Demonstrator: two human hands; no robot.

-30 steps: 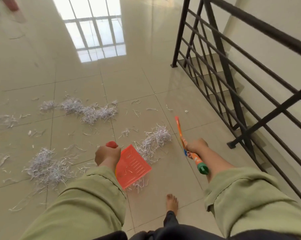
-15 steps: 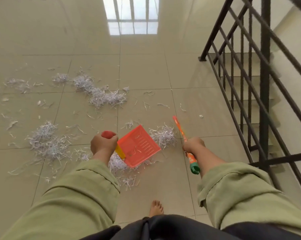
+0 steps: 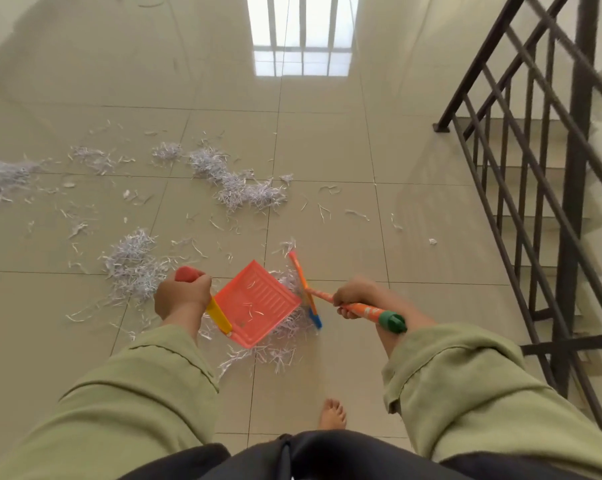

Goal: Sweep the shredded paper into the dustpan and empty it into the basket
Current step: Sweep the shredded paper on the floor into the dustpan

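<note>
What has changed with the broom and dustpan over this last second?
The right hand has swung the orange broom leftward until its head meets the open edge of the orange plastic dustpan, pushing white shredded paper toward it. A few strips now lie inside. The left hand still grips the dustpan's red handle; the farther paper piles are untouched.

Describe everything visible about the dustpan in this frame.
The dustpan is a square, orange-red tray that looks like plastic, with a ribbed floor and a yellow piece where its handle joins. The left hand grips the red handle end. The tray sits low over the floor tiles; whether it touches them is unclear. A few strips of shredded paper lie inside, more around its edges. The broom head sits along its right edge.
</note>
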